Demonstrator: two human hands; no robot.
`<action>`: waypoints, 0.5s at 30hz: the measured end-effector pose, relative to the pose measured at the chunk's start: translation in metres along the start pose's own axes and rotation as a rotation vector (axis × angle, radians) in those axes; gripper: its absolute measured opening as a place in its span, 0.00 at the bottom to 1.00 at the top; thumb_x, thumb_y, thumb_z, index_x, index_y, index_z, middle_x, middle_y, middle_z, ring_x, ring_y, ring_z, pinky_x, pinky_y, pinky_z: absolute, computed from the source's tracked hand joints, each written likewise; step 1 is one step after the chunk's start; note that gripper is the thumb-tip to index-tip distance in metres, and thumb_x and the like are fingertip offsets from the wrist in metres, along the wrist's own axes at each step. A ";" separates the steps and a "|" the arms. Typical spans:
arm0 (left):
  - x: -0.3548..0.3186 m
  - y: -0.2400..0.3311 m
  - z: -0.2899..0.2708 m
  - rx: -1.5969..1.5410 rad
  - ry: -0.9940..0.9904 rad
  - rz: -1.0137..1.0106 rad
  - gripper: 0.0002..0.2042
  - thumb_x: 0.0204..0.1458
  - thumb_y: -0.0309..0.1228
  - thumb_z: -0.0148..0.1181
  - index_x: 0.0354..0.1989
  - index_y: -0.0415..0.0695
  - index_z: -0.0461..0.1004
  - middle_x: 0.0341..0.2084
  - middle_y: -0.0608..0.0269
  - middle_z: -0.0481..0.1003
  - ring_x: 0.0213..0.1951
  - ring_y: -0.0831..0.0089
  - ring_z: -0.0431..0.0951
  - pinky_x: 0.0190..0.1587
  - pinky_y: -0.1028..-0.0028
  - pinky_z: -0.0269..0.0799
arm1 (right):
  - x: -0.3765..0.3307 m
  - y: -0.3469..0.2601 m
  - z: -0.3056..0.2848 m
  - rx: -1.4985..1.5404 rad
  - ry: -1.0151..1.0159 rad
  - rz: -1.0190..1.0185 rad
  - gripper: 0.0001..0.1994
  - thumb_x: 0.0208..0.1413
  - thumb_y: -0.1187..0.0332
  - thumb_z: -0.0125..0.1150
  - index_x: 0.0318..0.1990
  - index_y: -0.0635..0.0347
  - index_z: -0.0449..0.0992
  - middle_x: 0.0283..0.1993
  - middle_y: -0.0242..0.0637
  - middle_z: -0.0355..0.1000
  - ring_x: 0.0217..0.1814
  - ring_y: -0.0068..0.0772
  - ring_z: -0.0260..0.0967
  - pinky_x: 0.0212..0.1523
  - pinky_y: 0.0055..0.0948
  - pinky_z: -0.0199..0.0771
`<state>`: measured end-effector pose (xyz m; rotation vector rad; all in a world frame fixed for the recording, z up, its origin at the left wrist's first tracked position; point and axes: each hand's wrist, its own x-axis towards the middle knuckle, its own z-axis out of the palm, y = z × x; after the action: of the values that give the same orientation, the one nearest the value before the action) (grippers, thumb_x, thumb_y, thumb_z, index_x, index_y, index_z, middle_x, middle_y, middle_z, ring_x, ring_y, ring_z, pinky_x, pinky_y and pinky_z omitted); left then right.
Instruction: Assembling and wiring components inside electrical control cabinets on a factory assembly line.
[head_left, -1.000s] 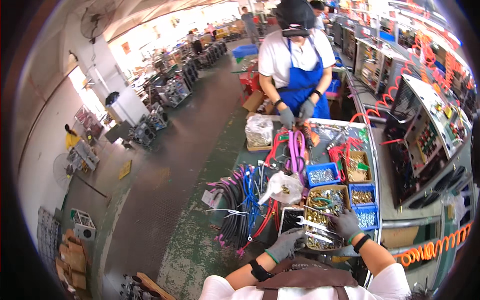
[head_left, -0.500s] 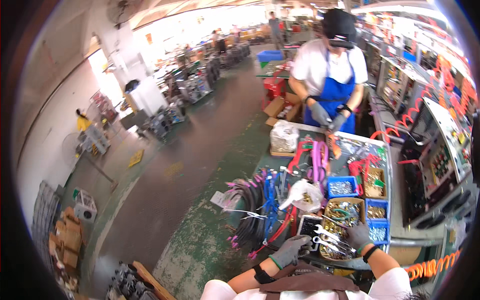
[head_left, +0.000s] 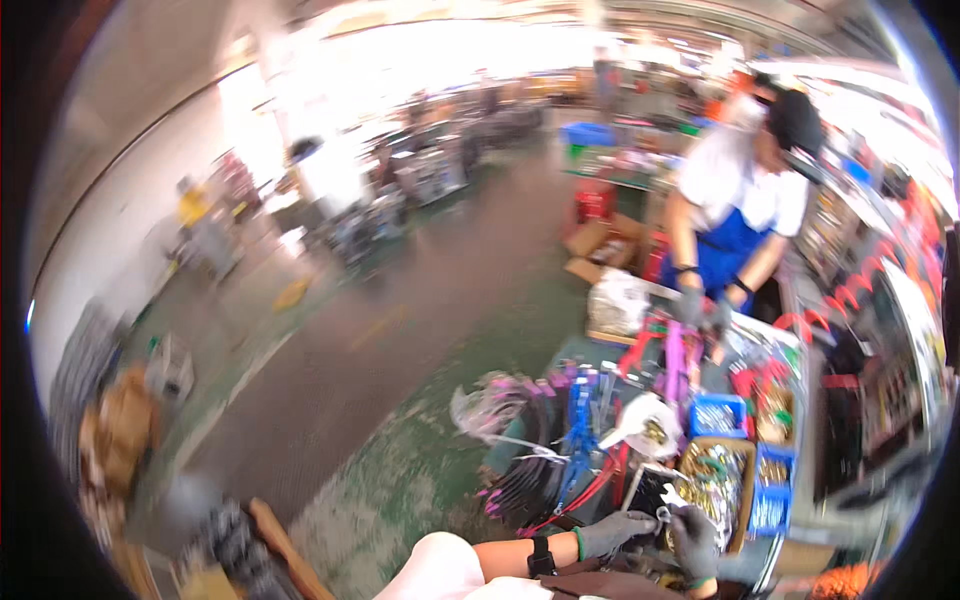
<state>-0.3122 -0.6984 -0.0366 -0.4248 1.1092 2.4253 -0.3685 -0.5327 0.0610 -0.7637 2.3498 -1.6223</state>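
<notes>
My left hand (head_left: 614, 533), in a grey glove with a black wrist strap, is closed at the near edge of the bench. My right hand (head_left: 694, 541), also gloved, is closed close beside its fingertips. Whatever lies between the fingers is small and blurred, and I cannot make it out. Just beyond the hands are metal wrenches (head_left: 672, 496) at the edge of a cardboard box (head_left: 747, 489) of brass-coloured fittings. A black tray with a white rim (head_left: 633, 487) stands left of that box.
Blue bins (head_left: 718, 397) of small parts stand beyond and right of the box. Black cable bundles (head_left: 532, 478), blue ties (head_left: 580, 418) and a white plastic bag (head_left: 645, 425) lie left. Across the bench a co-worker in a blue apron (head_left: 725, 250) leans over it. A brown floor aisle (head_left: 400, 330) runs left.
My right hand has left the fittings box and come in beside my left hand. The view has swung, shifting the bench right and down. The co-worker bends lower, hands at the pink straps.
</notes>
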 end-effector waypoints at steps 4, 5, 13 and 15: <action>-0.002 0.015 0.004 0.241 -0.072 0.009 0.14 0.58 0.27 0.49 0.50 0.36 0.71 0.44 0.62 0.74 0.45 0.75 0.72 0.52 0.76 0.68 | -0.014 -0.002 0.023 -0.175 0.125 0.164 0.11 0.54 0.65 0.61 0.41 0.62 0.77 0.33 0.41 0.75 0.35 0.29 0.73 0.40 0.31 0.74; -0.016 0.036 0.029 0.364 -0.059 0.003 0.13 0.58 0.25 0.43 0.47 0.35 0.72 0.44 0.60 0.74 0.46 0.72 0.72 0.53 0.71 0.67 | -0.016 -0.010 0.015 -0.319 0.143 0.136 0.12 0.54 0.63 0.60 0.42 0.60 0.77 0.36 0.44 0.75 0.39 0.37 0.75 0.42 0.34 0.74; -0.005 -0.001 0.096 0.517 -0.371 -0.492 0.14 0.61 0.36 0.44 0.49 0.44 0.71 0.44 0.67 0.73 0.44 0.74 0.75 0.42 0.73 0.71 | -0.134 -0.018 0.005 -0.216 0.584 0.480 0.11 0.56 0.62 0.52 0.43 0.56 0.72 0.37 0.45 0.73 0.41 0.49 0.71 0.42 0.41 0.71; -0.021 -0.017 0.114 0.645 -0.417 -0.530 0.14 0.61 0.35 0.46 0.49 0.44 0.71 0.42 0.67 0.74 0.42 0.76 0.76 0.38 0.76 0.72 | -0.172 -0.029 0.013 -0.233 0.676 0.571 0.11 0.56 0.62 0.51 0.42 0.55 0.72 0.37 0.45 0.73 0.41 0.49 0.71 0.42 0.41 0.70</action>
<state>-0.2961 -0.6061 0.0341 0.0106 1.2965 1.5003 -0.2080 -0.4637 0.0596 0.5052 2.8387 -1.4949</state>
